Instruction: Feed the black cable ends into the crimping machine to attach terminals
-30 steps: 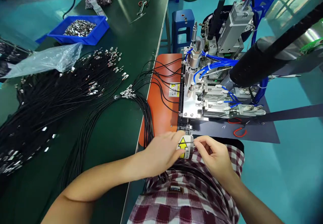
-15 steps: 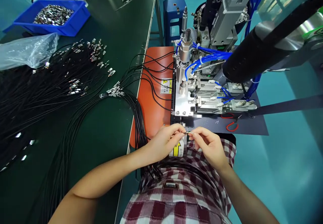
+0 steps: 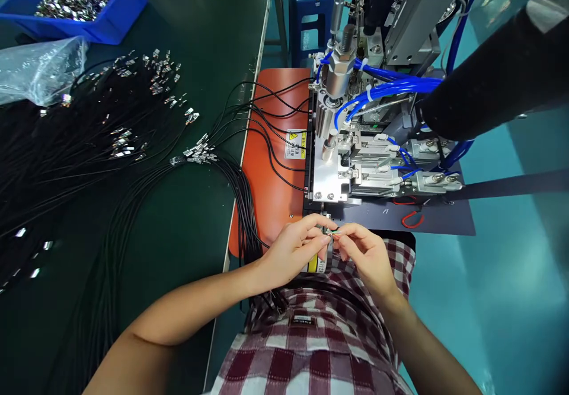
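Observation:
In front of my lap, my left hand [image 3: 296, 251] is closed in a pinch on the end of a black cable. Thin white, green and orange-looking wires [image 3: 335, 233] fan out of that end, between the two hands. The fingertips of my right hand [image 3: 368, 257] pinch these wires from the other side. Fingers hide most of the cable end. Just beyond the fingertips is the front edge of a metal machine [image 3: 329, 175] with blue air hoses [image 3: 391, 86]. A yellow-and-white label [image 3: 317, 263] shows partly below my left fingers.
Black cables [image 3: 242, 205] with metal connectors [image 3: 200, 149] hang over the table edge across an orange plate [image 3: 271, 205]. More cables [image 3: 53, 146] lie on the green table [image 3: 195, 252]. At the back left stands a blue bin [image 3: 120, 15] of metal parts. Red-handled scissors [image 3: 413, 220] lie beside the machine.
My fingertips have shifted a little at the cable end, and the coloured wires now show spread between them. The camera view has tilted slightly, moving the bin up and left.

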`<state>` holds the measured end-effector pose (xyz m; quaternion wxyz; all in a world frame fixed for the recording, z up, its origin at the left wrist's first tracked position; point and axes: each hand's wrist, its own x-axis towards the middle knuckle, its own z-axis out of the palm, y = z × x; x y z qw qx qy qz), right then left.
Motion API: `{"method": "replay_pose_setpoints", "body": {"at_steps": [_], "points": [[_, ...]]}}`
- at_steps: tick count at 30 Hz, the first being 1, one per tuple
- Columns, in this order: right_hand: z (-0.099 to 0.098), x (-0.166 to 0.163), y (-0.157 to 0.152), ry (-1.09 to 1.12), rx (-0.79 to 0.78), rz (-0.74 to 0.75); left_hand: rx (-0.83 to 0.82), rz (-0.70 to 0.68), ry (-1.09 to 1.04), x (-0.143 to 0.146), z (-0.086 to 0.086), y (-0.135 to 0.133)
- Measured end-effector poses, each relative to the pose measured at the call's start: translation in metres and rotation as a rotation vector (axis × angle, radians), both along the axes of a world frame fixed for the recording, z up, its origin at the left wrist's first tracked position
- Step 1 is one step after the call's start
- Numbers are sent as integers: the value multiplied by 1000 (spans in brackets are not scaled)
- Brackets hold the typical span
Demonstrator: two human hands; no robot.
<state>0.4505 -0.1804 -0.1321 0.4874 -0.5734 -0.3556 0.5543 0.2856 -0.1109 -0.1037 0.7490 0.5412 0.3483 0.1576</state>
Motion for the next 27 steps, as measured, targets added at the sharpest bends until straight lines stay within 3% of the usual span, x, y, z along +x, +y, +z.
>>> {"method": "replay_pose_setpoints", "body": {"at_steps": [8,19,27], "points": [[-4,-10,-1,41,25,1,-136,-23,-110,-1,0,3],[-11,6,-2,225,44,31,30,-69,-74,-4,2,-1],[-9,-2,-2,356,-27,6,20,-97,-89,-4,2,0]]}}
